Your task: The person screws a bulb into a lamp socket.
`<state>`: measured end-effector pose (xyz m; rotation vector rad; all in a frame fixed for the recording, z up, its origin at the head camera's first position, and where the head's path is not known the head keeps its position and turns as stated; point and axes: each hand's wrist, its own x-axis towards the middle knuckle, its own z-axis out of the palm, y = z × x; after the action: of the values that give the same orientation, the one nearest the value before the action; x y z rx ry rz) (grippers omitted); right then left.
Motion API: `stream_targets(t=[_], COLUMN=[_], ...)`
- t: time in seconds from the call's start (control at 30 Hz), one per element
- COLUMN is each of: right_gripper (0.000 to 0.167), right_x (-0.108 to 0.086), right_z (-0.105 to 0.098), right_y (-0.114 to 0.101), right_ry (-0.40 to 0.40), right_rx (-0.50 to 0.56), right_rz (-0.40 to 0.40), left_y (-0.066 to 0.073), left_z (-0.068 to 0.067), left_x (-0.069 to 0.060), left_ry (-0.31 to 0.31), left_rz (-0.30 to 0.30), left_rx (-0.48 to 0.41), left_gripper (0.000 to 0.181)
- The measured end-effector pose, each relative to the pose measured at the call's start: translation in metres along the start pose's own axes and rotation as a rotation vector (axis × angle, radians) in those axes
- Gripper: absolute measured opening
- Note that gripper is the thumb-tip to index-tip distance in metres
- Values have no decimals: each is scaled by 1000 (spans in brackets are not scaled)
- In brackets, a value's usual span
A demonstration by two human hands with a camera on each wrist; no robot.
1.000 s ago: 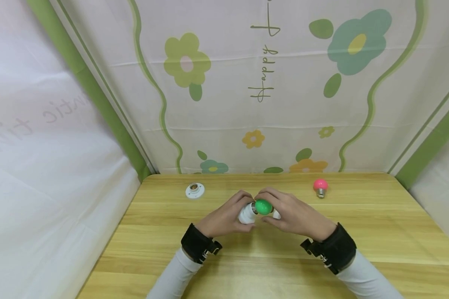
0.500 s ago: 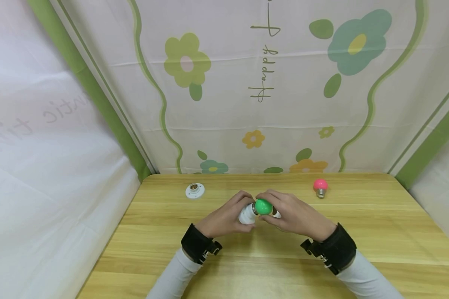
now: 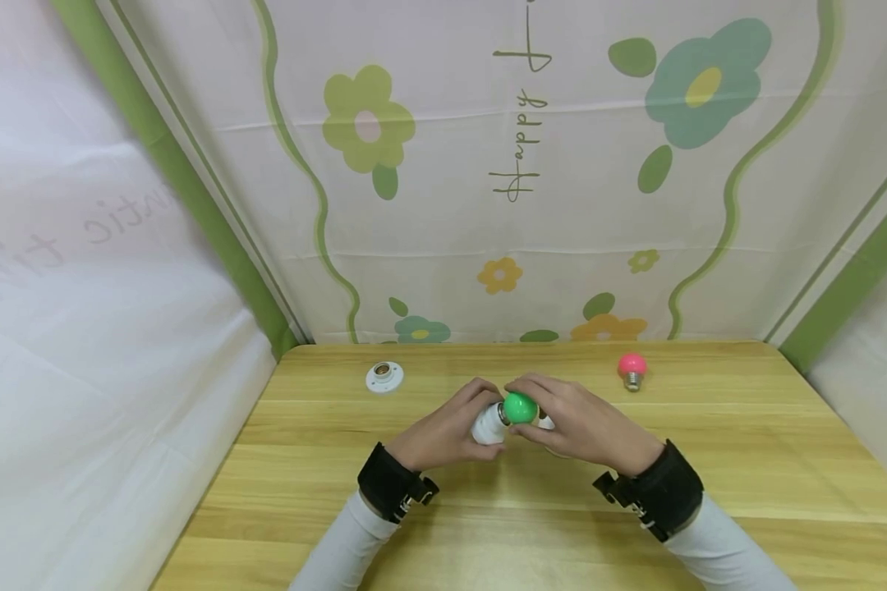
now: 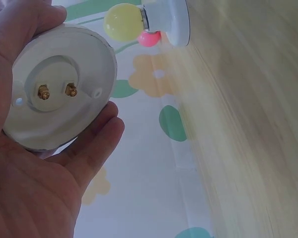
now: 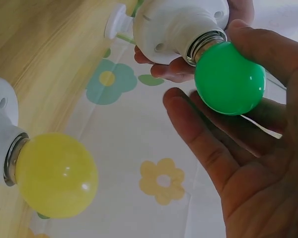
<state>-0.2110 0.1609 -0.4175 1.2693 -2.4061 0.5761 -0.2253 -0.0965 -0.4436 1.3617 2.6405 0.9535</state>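
Your left hand point(image 3: 451, 431) grips the white socket point(image 3: 489, 425); the green bulb point(image 3: 521, 408), its base point(image 5: 206, 47) at that socket's opening, sits at nine o'clock from your right hand point(image 3: 580, 420), which holds it.

Flower-printed fabric point(image 3: 443, 209) on three sides of a wooden table point(image 3: 532, 533) suggests a booth.

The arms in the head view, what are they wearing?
The left sleeve and right sleeve are plain white and close-fitting. A wide black left band and matching right band circle the wrists, each with a small dark fitting and shiny metal bits. The left hand and right hand are ungloved.
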Motion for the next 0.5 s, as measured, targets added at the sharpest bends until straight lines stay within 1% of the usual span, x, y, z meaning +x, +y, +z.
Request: stream_targets(t=[0.13,0.27,0.37,0.5], right_gripper=[55,48,52,55], right_x=[2,3,2,1], right_z=[-1,-1,0,0], right_y=[-1,0,0,1], right_ry=[2,15,17,15], right_rx=[11,35,32,30], right_rz=[-13,-58,-75,-91], left_y=[1,1,2,2], left_z=[-1,-3,-4,-4], left_x=[-1,-2,-2,-2], left_ry=[0,5,2,-8], left_rz=[3,6,1,-3], left_rx=[-1,8,9,-12], left_gripper=[53,55,56,55])
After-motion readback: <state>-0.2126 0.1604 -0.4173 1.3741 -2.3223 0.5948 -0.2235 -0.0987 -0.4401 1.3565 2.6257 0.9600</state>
